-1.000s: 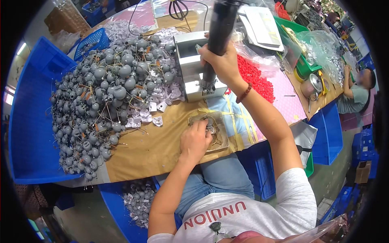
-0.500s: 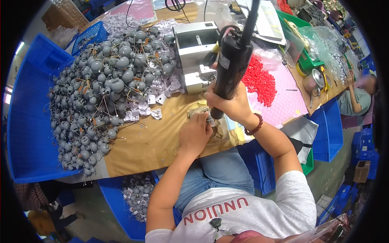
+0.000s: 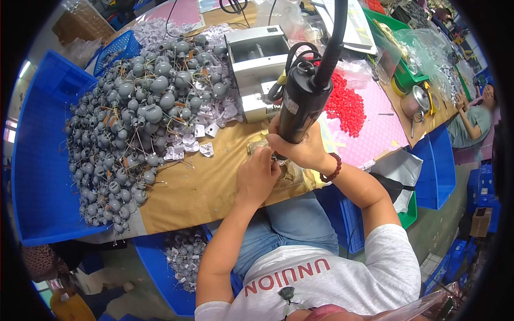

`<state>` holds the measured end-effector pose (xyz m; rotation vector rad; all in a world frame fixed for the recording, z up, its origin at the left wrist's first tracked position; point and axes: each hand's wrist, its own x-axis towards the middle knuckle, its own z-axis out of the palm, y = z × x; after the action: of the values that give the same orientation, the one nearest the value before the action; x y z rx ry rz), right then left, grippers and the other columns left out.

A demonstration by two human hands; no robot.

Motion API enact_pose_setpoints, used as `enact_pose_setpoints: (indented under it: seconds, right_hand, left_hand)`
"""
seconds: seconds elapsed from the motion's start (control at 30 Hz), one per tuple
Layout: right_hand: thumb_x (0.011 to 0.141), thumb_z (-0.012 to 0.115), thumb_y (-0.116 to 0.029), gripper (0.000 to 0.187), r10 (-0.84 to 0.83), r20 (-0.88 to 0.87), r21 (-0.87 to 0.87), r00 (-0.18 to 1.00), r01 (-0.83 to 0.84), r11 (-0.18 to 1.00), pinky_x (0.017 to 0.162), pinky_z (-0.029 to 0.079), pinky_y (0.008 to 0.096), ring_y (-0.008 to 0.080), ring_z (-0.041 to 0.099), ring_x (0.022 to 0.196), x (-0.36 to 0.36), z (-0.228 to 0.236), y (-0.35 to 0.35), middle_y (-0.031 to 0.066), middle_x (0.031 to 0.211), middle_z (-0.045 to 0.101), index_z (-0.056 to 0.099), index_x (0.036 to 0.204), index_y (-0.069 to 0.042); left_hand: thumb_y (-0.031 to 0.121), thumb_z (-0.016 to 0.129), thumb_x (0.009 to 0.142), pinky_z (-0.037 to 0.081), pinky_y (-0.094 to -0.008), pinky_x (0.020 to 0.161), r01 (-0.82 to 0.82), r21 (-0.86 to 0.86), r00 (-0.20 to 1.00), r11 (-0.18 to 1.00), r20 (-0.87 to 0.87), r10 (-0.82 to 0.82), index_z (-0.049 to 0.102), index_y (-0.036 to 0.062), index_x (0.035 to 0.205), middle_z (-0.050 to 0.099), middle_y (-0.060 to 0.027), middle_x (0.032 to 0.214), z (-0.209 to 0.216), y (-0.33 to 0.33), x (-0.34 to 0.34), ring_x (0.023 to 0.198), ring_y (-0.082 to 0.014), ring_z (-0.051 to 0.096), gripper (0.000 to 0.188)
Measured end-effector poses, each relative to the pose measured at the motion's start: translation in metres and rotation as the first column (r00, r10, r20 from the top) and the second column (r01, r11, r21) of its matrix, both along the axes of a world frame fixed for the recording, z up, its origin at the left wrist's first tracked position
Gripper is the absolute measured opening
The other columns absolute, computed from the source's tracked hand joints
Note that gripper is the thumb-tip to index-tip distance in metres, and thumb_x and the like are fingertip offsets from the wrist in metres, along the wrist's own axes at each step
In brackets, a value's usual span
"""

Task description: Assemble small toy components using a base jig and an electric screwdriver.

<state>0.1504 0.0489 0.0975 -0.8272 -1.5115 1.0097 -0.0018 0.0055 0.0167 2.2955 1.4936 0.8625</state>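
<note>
My right hand (image 3: 301, 147) is wrapped round a black electric screwdriver (image 3: 301, 104), its cable running up from the top. The driver leans with its lower end down by the fingers of my left hand (image 3: 259, 174). Those fingers are closed in a pinch over a small worn fixture block (image 3: 289, 175) near the table's front edge; what they hold is mostly hidden by the fingers and the driver. To the left spreads a big heap of grey ball-shaped parts with wires (image 3: 152, 113), and white plastic pieces (image 3: 206, 150) lie along its near side.
Behind my hands stands a white-and-grey box-shaped machine (image 3: 258, 67). Red small parts (image 3: 345, 107) lie on pink sheeting (image 3: 377, 125) at the right. A large blue bin (image 3: 40, 160) borders the table at left. A metal pot (image 3: 415, 101) and another person (image 3: 474, 125) are at far right.
The screwdriver has come down and tilted slightly, its lower end now nearer the left fingers. My right hand has shifted a little with it; the left hand stays almost in place.
</note>
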Motion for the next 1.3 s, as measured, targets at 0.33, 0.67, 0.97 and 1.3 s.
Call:
enact_pose_setpoints:
  seconds: [0.33, 0.67, 0.97, 1.3]
  right_hand:
    - [0.084, 0.070, 0.003, 0.026, 0.077, 0.116, 0.037, 0.990, -0.081, 0.996, 0.073, 0.048, 0.0277, 0.0100, 0.058, 0.076, 0.000, -0.009, -0.013, 0.0010, 0.085, 0.062, 0.058, 0.106, -0.002]
    - [0.086, 0.069, 0.001, 0.026, 0.086, 0.115, 0.042, 0.990, -0.092, 0.995, 0.070, 0.049, 0.0272, 0.0104, 0.059, 0.077, 0.003, -0.023, -0.013, 0.0009, 0.091, 0.061, 0.058, 0.110, 0.001]
    - [0.083, 0.071, 0.003, 0.023, 0.047, 0.043, 0.046, 0.998, -0.049, 0.998, 0.067, 0.050, 0.0271, 0.0108, 0.060, 0.073, 0.000, -0.012, -0.012, 0.0016, 0.086, 0.065, 0.061, 0.104, -0.001]
    - [0.092, 0.073, -0.009, 0.032, -0.406, -0.156, -0.269, 0.900, 0.357, 0.895, 0.070, 0.051, 0.0258, 0.0108, 0.064, 0.082, 0.069, -0.037, 0.058, 0.0040, 0.095, 0.066, 0.057, 0.119, 0.000]
  left_hand:
    - [0.011, 0.073, 0.077, 0.054, -0.0475, 0.066, 0.014, -0.068, 0.997, 0.998, 0.078, -0.009, 0.054, 0.0071, 0.099, 0.060, -0.0108, 0.090, 0.005, 0.000, -0.001, 0.077, -0.0346, 0.066, 0.029]
    - [0.010, 0.075, 0.076, 0.053, -0.0476, 0.065, 0.027, -0.047, 0.995, 0.999, 0.102, -0.022, 0.053, 0.0070, 0.101, 0.060, -0.0109, 0.091, 0.003, 0.000, -0.002, 0.076, -0.0354, 0.065, 0.034]
    - [0.010, 0.075, 0.076, 0.053, -0.0480, 0.067, -0.008, -0.057, 0.999, 0.998, 0.036, 0.011, 0.053, 0.0067, 0.103, 0.060, -0.0114, 0.092, 0.000, -0.001, 0.000, 0.078, -0.0353, 0.066, 0.035]
    - [0.018, 0.075, 0.083, 0.055, -0.0455, 0.082, -0.095, -0.088, 0.995, 0.992, 0.033, 0.098, 0.065, 0.0082, 0.121, 0.064, -0.0090, 0.124, 0.006, -0.007, 0.004, 0.100, -0.0352, 0.068, 0.040]
